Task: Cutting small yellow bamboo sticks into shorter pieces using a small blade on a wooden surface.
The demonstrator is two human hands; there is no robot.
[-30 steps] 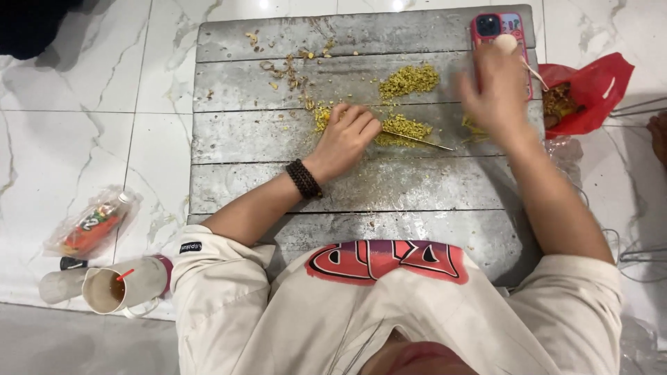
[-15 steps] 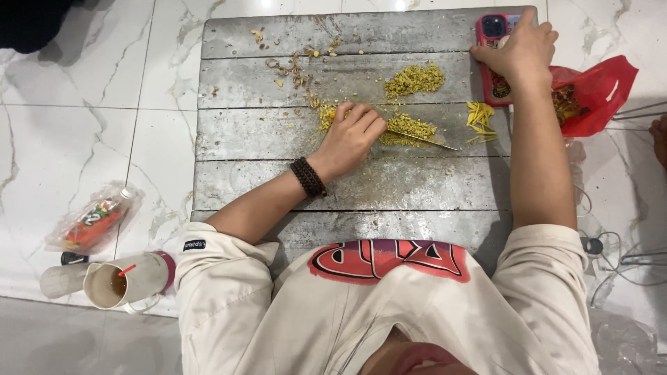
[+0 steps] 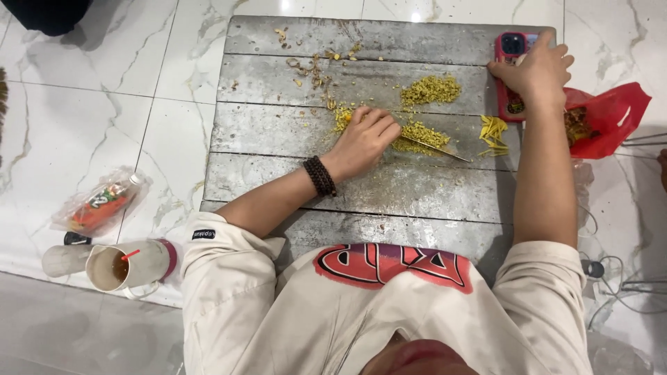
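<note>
Since the picture from a second ago, the right hand (image 3: 535,73) has moved from above the board out to the far right corner, and now it rests there on a red phone (image 3: 511,73). Its fingers are spread a little and lie flat on the phone, touching it from above, not wrapped around it. The left hand (image 3: 365,139) has stayed near the middle of the grey wooden board (image 3: 389,187), which lies on the floor like a worktop. Its fingers are curled tight around the handle of a knife (image 3: 434,146). The thin blade points to the right and lies across a heap of chopped yellow-green bits (image 3: 420,132). A second heap (image 3: 431,90) sits just behind it, nearer the phone. A small bunch of yellow strips (image 3: 493,132) lies just to the right of the blade tip. Loose scraps (image 3: 316,66) are scattered on the far left part of the board. A dark bead bracelet (image 3: 319,176) is on the left wrist. A red plastic bag (image 3: 601,118) lies on the white marble floor (image 3: 83,118) just right of the board. On the floor to the left are a wrapped bottle (image 3: 101,205) and a cup with a red straw (image 3: 125,264).
</note>
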